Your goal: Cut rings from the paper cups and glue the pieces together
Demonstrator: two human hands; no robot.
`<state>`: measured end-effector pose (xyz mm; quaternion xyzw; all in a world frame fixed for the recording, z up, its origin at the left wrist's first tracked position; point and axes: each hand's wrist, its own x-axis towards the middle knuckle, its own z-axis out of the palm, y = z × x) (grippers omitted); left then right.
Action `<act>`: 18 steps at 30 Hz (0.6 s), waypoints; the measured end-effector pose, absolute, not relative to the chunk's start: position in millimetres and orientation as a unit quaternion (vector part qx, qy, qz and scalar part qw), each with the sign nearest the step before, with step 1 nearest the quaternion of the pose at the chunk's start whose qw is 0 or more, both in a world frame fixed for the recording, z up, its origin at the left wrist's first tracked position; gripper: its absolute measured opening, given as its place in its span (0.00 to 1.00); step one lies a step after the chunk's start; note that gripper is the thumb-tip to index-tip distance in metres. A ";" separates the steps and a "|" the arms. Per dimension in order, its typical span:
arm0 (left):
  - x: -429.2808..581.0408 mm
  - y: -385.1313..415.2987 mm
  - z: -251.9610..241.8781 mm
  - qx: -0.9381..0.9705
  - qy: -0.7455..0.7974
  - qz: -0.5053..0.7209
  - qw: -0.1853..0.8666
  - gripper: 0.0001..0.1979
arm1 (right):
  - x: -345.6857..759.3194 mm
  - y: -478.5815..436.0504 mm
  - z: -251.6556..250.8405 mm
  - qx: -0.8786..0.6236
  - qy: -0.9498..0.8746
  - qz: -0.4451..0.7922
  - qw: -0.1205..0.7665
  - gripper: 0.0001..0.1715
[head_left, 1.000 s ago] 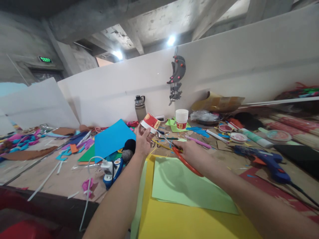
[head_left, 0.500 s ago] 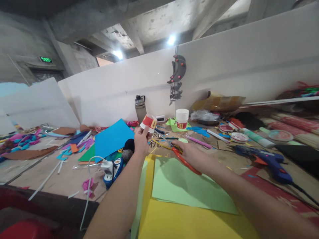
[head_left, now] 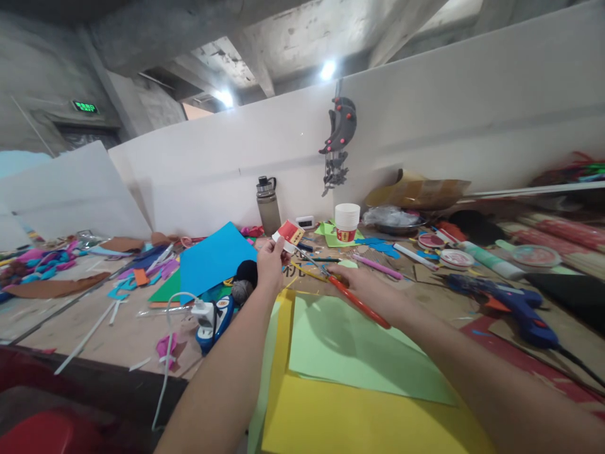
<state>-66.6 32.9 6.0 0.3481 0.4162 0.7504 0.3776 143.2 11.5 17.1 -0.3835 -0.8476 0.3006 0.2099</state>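
Observation:
My left hand is closed on a small red-and-white paper cup, held tilted above the table. My right hand grips red-handled scissors, blades pointing left toward the cup and nearly touching its lower edge. Below both hands lies a light green sheet on top of a yellow sheet.
A stack of paper cups and a grey water bottle stand near the white back wall. A blue glue gun lies at the right, a blue sheet and a white charger with cable at the left. Coloured scraps litter the table.
The left hand has turned the cup and brought it slightly lower, so it looks smaller and more edge-on. The scissors stay beside it, handle angled a little flatter.

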 end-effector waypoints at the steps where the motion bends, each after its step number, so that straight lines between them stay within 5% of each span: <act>1: -66.8 33.1 5.5 0.353 0.416 0.749 0.376 0.21 | 143.3 11.3 17.5 -0.383 -0.848 0.301 0.208 0.19; 18: -74.4 40.5 -3.0 0.384 0.442 0.730 0.352 0.17 | 144.0 15.4 16.6 -0.399 -0.843 0.297 0.204 0.23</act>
